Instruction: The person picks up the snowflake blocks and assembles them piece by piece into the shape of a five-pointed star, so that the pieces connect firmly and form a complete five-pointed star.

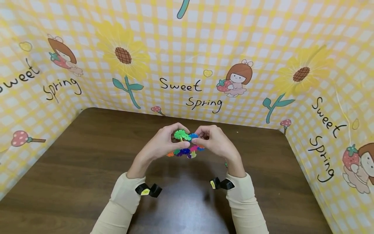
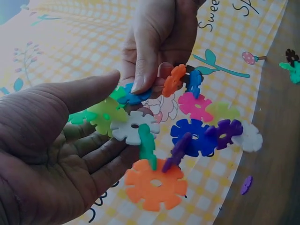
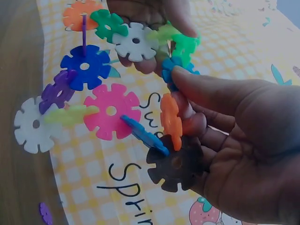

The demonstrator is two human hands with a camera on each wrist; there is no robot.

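Note:
A string of interlocking plastic snowflake discs hangs in a loop between the two hands, above the table. My left hand [image 1: 160, 143] pinches a green disc [image 1: 180, 134] near one end, thumb on the near side. Opposite it, my right hand [image 1: 217, 143] grips a light blue disc [image 3: 171, 72] between thumb and fingers; the blue and green discs meet. In the right wrist view a black disc [image 3: 176, 164] and an orange disc [image 3: 169, 119] lie against the right fingers. Lower down hang a pink disc [image 3: 112, 111], a dark blue disc [image 2: 193, 137] and a large orange disc [image 2: 157, 185].
A loose purple disc [image 2: 246, 185] lies on the brown wooden table [image 1: 73, 182]. Farther off in the left wrist view lie a green piece [image 2: 291, 71] and a dark piece [image 2: 291, 56]. Yellow checked cloth [image 1: 181, 52] walls off the table's back and sides.

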